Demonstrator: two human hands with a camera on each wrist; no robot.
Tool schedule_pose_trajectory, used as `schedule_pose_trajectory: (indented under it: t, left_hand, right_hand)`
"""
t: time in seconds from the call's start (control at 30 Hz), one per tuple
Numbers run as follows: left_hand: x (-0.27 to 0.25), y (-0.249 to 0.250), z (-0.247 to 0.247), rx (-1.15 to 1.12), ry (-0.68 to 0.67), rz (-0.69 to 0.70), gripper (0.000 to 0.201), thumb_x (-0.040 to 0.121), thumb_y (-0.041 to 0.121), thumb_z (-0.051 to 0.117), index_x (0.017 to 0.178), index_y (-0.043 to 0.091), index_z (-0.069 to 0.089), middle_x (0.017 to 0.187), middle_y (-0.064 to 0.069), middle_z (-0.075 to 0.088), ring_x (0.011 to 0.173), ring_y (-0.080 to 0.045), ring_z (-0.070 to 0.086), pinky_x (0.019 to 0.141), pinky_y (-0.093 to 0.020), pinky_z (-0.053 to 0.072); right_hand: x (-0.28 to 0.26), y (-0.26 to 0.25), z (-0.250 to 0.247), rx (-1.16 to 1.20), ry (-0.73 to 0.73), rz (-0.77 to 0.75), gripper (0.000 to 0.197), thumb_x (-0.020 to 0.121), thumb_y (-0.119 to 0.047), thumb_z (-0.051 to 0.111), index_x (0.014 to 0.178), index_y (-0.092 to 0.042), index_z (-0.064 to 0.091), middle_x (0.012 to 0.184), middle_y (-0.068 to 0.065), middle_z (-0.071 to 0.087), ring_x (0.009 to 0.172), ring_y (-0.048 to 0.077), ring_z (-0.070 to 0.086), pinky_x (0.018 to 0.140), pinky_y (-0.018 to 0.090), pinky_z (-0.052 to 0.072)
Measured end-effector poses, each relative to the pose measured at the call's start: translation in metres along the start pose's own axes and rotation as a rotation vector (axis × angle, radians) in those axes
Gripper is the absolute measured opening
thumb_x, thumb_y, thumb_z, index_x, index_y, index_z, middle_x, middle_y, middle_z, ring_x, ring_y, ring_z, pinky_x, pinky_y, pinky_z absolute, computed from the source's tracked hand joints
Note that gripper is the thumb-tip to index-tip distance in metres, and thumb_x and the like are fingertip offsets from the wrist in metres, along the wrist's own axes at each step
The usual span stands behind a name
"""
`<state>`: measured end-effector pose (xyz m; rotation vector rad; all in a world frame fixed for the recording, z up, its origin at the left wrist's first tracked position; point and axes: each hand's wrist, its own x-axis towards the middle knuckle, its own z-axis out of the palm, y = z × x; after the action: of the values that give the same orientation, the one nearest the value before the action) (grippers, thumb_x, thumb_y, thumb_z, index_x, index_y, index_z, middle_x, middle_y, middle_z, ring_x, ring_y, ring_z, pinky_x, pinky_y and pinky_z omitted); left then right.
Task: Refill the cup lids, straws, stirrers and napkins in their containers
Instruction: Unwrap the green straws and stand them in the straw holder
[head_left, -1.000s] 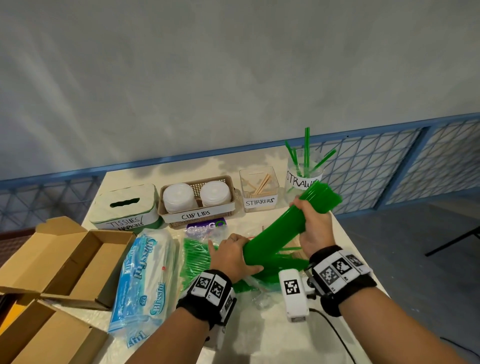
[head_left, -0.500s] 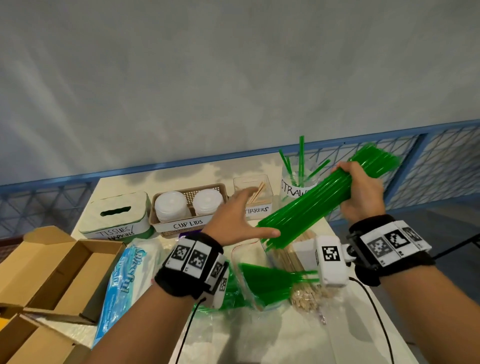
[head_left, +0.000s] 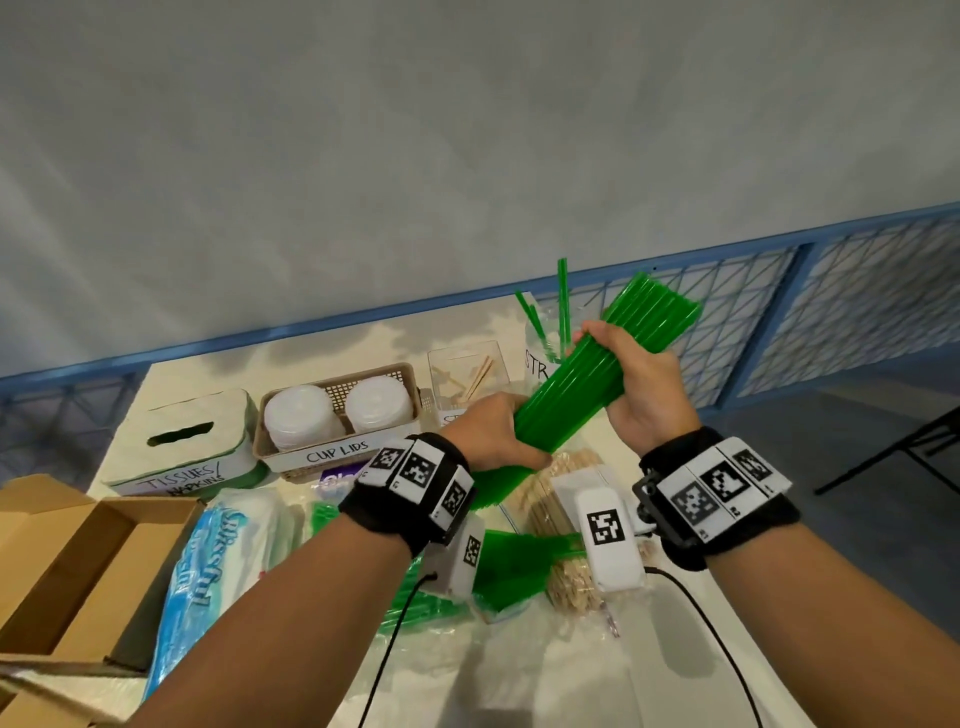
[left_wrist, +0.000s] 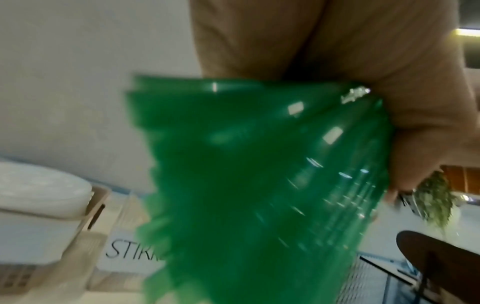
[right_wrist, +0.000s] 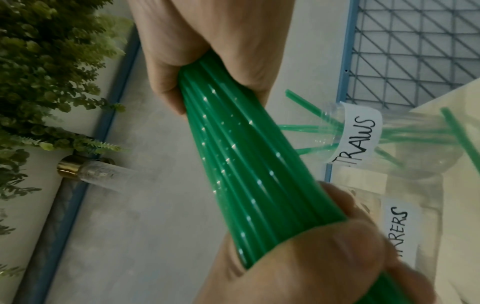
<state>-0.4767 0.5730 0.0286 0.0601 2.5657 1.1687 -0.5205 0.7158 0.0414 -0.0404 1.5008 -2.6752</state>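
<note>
Cardboard tissue box (head_left: 176, 441), woven cup-lid basket (head_left: 400, 376), clear stirrer box (head_left: 467, 371) along table back; left hand (head_left: 493, 431) and right hand (head_left: 641, 384), fingers curled round glossy green straw bundle (head_left: 571, 389), tilted before straw cup (head_left: 543, 358).

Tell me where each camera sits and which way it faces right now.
Head: worn on the head, looking forward and down at the table; shows both forearms, the left hand and right hand gripping the straws.
Left wrist: on the left wrist, looking along the hand at the blurred straws.
Right wrist: on the right wrist, looking along the hand down the straws; the left hand's fingers show too.
Shared: all three see the straws; both wrist views catch the stirrer label.
</note>
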Motion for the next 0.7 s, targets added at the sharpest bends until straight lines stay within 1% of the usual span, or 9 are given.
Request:
schedule_pose_trajectory:
  t: [0.13,0.2,0.3,0.37,0.43,0.5,0.57,0.67,0.7]
  left_hand:
    - [-0.001,0.003,0.004,-0.021,0.081,0.042,0.035,0.075,0.005,0.072,0.108,0.005,0.06,0.08,0.0,0.061,0.069,-0.013,0.058,0.057,-0.011,0.045]
    - [-0.002,0.005,0.003,-0.085,0.131,0.04,0.023,0.075,0.004,0.069,0.096,0.006,0.061,0.071,0.003,0.059,0.062,-0.011,0.057,0.062,-0.018,0.048]
    - [-0.002,0.006,-0.002,-0.171,0.19,0.008,0.018,0.076,0.004,0.067,0.079,0.018,0.056,0.066,0.0,0.062,0.057,-0.01,0.061,0.062,-0.024,0.052]
    - [0.0,0.005,-0.005,-0.214,0.231,-0.019,0.017,0.075,0.004,0.066,0.077,0.018,0.056,0.064,-0.002,0.062,0.052,-0.008,0.06,0.056,-0.021,0.051]
    - [0.001,0.004,-0.006,-0.284,0.27,-0.056,0.015,0.075,0.004,0.065,0.075,0.015,0.056,0.062,-0.003,0.06,0.051,-0.011,0.059,0.057,-0.023,0.051]
    - [0.003,0.001,-0.005,-0.328,0.295,-0.093,0.014,0.075,0.003,0.065,0.075,0.013,0.055,0.063,-0.004,0.059,0.054,-0.015,0.059,0.061,-0.028,0.052]
    - [0.006,-0.004,-0.002,-0.343,0.302,-0.126,0.013,0.075,0.002,0.065,0.078,0.011,0.056,0.064,-0.004,0.059,0.055,-0.016,0.058,0.06,-0.027,0.052]
    - [0.008,-0.01,0.002,-0.377,0.297,-0.164,0.013,0.075,0.001,0.064,0.078,0.009,0.055,0.066,-0.005,0.058,0.056,-0.018,0.058,0.062,-0.029,0.053]
    - [0.009,-0.012,0.003,-0.383,0.3,-0.176,0.013,0.075,0.001,0.064,0.077,0.009,0.055,0.066,-0.006,0.058,0.055,-0.018,0.058,0.062,-0.029,0.054]
  right_hand:
    - [-0.003,-0.005,-0.006,0.026,-0.163,-0.022,0.009,0.077,-0.015,0.067,0.084,-0.012,0.065,0.082,0.002,0.069,0.08,0.017,0.063,0.08,0.037,0.051]
    - [0.0,-0.006,-0.015,0.045,-0.24,0.001,0.032,0.068,-0.029,0.069,0.096,-0.017,0.062,0.093,-0.001,0.069,0.09,0.014,0.064,0.085,0.035,0.052]
    - [0.006,0.009,-0.034,-0.044,-0.146,0.01,0.036,0.079,-0.044,0.059,0.105,-0.019,0.052,0.104,-0.003,0.063,0.1,0.014,0.059,0.082,0.031,0.05]
    - [0.011,0.032,-0.049,-0.314,0.017,0.025,0.019,0.091,-0.036,0.053,0.1,-0.02,0.051,0.1,-0.003,0.059,0.094,0.014,0.059,0.078,0.029,0.045]
    - [0.018,0.06,-0.062,-0.685,0.049,0.059,0.006,0.095,-0.02,0.05,0.095,-0.016,0.054,0.097,0.0,0.059,0.088,0.019,0.058,0.072,0.026,0.044]
    - [0.028,0.088,-0.07,-1.024,-0.076,0.109,0.01,0.095,-0.013,0.05,0.098,-0.01,0.059,0.101,0.01,0.062,0.084,0.024,0.06,0.06,0.023,0.041]
    - [0.039,0.108,-0.07,-1.285,-0.221,0.152,0.005,0.094,-0.014,0.05,0.094,-0.013,0.054,0.101,0.019,0.064,0.088,0.031,0.063,0.055,0.025,0.036]
    - [0.048,0.123,-0.057,-1.56,-0.374,0.231,0.005,0.096,-0.023,0.046,0.097,-0.019,0.045,0.117,0.017,0.06,0.108,0.032,0.057,0.073,0.028,0.039]
    - [0.05,0.127,-0.053,-1.602,-0.383,0.273,0.015,0.097,-0.03,0.043,0.104,-0.017,0.048,0.122,0.016,0.058,0.113,0.03,0.054,0.081,0.028,0.041]
